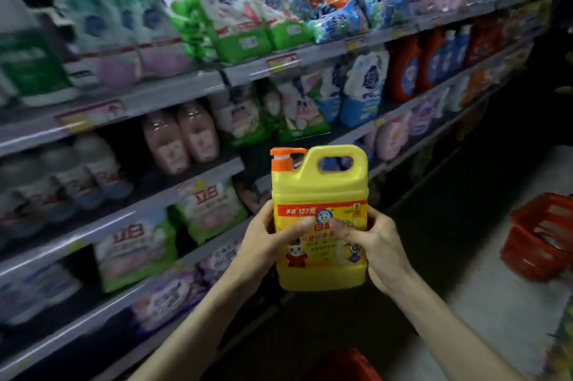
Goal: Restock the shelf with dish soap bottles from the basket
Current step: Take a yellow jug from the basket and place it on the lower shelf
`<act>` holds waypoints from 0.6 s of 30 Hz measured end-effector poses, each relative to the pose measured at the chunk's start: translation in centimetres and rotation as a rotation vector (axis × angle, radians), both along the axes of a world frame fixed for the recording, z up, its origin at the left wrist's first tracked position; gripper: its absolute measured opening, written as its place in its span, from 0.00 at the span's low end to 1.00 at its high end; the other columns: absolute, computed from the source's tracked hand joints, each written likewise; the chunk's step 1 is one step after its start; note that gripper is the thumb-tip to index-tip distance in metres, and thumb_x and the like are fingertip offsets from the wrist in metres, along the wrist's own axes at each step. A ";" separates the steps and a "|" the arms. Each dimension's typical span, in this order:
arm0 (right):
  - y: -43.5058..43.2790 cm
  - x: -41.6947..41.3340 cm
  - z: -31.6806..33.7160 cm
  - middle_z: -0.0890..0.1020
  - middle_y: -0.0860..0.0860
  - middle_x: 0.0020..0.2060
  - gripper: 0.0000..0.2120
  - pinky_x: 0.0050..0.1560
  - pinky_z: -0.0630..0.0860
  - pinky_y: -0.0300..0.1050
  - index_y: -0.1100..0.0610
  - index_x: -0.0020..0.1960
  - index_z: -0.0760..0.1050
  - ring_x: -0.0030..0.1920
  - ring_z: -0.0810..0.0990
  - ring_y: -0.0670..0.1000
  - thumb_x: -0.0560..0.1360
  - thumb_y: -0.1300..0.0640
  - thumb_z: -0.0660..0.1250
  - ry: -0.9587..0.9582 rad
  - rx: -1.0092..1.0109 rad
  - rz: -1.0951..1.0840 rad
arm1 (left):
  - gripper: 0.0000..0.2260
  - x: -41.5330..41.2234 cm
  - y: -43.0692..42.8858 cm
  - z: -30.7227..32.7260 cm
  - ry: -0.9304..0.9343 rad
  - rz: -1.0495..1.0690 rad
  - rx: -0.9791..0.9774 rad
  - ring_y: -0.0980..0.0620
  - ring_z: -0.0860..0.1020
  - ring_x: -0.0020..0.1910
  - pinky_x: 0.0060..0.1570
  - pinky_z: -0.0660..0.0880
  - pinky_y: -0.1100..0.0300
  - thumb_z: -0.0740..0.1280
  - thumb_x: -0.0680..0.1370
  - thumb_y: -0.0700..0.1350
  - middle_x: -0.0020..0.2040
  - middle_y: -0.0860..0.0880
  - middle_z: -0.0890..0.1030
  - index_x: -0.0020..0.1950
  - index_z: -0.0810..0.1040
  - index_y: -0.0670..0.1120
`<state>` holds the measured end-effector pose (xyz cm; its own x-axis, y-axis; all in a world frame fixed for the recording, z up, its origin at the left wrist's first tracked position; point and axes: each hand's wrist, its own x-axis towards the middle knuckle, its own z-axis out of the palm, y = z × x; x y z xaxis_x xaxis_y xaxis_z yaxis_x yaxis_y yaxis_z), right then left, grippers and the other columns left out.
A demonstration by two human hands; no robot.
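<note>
A yellow dish soap bottle (319,191) with an orange pump top and a built-in handle stands upright in front of me, held in the air beside the shelving. My left hand (266,244) grips its left side with the thumb across the label. On the other side, my right hand (376,249) clasps the bottle, fingers on the label front. A red basket (527,244) sits on the floor at the right; only a red rim (344,363) of another basket shows at the bottom edge.
Grey shelves (173,185) run along the left, packed with detergent bags (214,207), pink bottles (181,138), and orange and blue jugs (434,61). A dark gap (257,160) lies on the shelf behind the bottle. The aisle floor (483,303) stretches to the right.
</note>
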<state>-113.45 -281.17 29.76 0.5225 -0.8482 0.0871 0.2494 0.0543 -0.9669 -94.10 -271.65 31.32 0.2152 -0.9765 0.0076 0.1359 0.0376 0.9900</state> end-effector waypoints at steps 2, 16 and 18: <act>1.1 2.5 0.5 0.88 0.55 0.58 0.23 0.58 0.85 0.53 0.54 0.63 0.83 0.60 0.87 0.55 0.70 0.50 0.82 0.015 -0.039 0.080 | 0.25 1.5 3.5 -0.2 -0.071 0.132 -0.017 0.47 0.84 0.64 0.57 0.84 0.54 0.80 0.76 0.51 0.65 0.48 0.85 0.71 0.77 0.53; 18.4 22.4 2.6 0.88 0.56 0.57 0.25 0.55 0.86 0.58 0.57 0.65 0.81 0.57 0.88 0.59 0.70 0.53 0.82 0.035 -0.134 0.722 | 0.23 10.1 30.8 0.2 -0.189 0.818 -0.012 0.48 0.85 0.63 0.59 0.84 0.53 0.78 0.75 0.49 0.62 0.48 0.86 0.69 0.80 0.47; 22.0 24.9 2.6 0.88 0.54 0.58 0.27 0.54 0.86 0.55 0.55 0.65 0.80 0.57 0.88 0.57 0.70 0.50 0.83 0.044 -0.156 0.796 | 0.22 11.4 34.9 0.0 -0.189 0.871 -0.017 0.47 0.85 0.63 0.60 0.83 0.53 0.78 0.77 0.48 0.63 0.47 0.86 0.69 0.80 0.47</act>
<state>-88.51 -259.19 32.41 0.9699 -0.2002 0.1386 0.1540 0.0634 -0.9860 -82.65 -236.77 31.28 0.8750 -0.4661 0.1312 -0.1135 0.0659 0.9913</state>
